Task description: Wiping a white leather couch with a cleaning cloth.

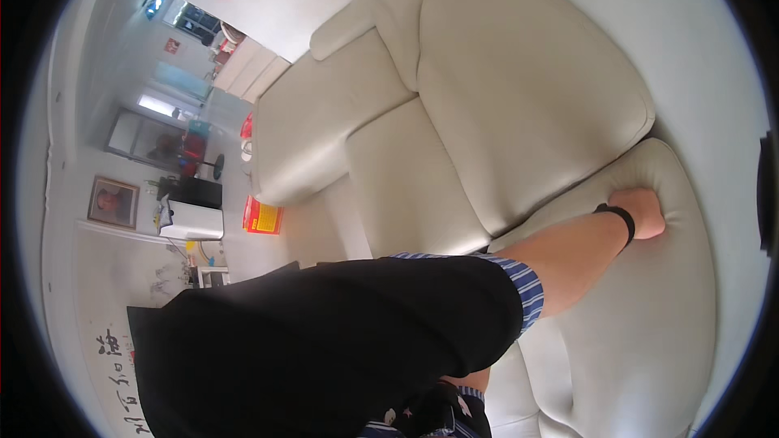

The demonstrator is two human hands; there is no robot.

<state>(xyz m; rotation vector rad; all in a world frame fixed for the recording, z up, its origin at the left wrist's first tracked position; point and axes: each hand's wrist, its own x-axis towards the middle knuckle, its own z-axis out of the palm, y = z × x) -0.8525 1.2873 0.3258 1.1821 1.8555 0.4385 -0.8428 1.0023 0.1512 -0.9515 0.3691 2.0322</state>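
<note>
My left arm, in a black sleeve (pixel 316 328) with a blue-and-white striped cuff (pixel 527 295), stretches across the view to the right. At its end my left hand (pixel 640 210) rests against the top of a cream leather sofa backrest cushion (pixel 639 316). A black band (pixel 622 222) circles that wrist. The fingers are turned away, so their posture and anything under them stay hidden. Low in the picture, a second striped cuff (pixel 471 392) and a bit of bare skin show below the sleeve. My right hand is out of view.
Beyond lies more of the sofa, with a wide back cushion (pixel 523 85) and a seat (pixel 420 176). A red-and-yellow box (pixel 263 215) stands on the floor. Farther off are a drawer unit (pixel 249 67), a white cabinet (pixel 192 219) and a framed portrait (pixel 114 202). One wall bears writing.
</note>
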